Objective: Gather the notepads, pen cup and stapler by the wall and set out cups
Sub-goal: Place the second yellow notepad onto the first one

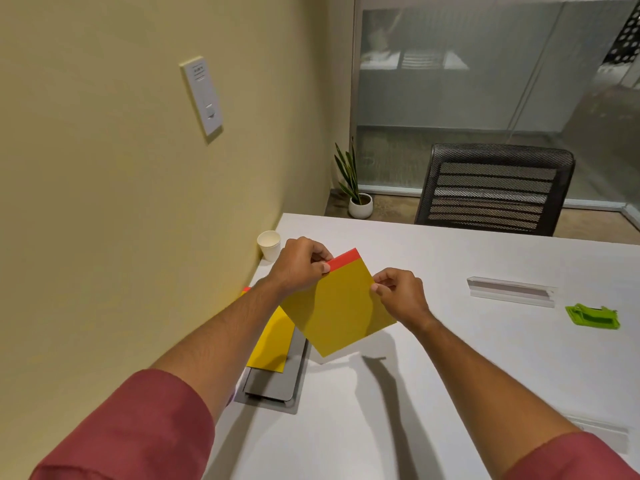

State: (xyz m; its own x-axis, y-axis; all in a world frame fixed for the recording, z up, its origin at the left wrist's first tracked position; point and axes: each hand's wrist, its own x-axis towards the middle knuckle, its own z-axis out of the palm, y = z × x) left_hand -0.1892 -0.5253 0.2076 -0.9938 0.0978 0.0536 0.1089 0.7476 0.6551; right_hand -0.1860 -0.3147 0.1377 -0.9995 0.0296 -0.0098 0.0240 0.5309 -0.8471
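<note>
Both hands hold one yellow pad (pixel 341 306) in the air above the bench (pixel 450 375), tilted. Left hand (pixel 301 263) pinches the corner by the red binding strip, right hand (pixel 401 294) pinches the right edge.

Below and left of it a second pad (pixel 272 344) lies flat by the wall (pixel 138 202), partly over a grey cable hatch (pixel 277 386) set in the bench.

Step in hand looks like stacking the held pad on that one. To do it well:
- rotate it so the red strips line up at the far end
- lower it flat; don't drop one corner first or the bottom pad skids on the hatch lid
- release the right hand first and keep the left as the stop on the wall side
- square the edges with a light push toward the wall

A paper cup (pixel 269 244) sits farther on, near the wall; keep the stack short of it.

Right side, well apart: a clear holder (pixel 510 292) and a green item (pixel 594 317), possibly the stapler, can't confirm. No pen cup in view.
</note>
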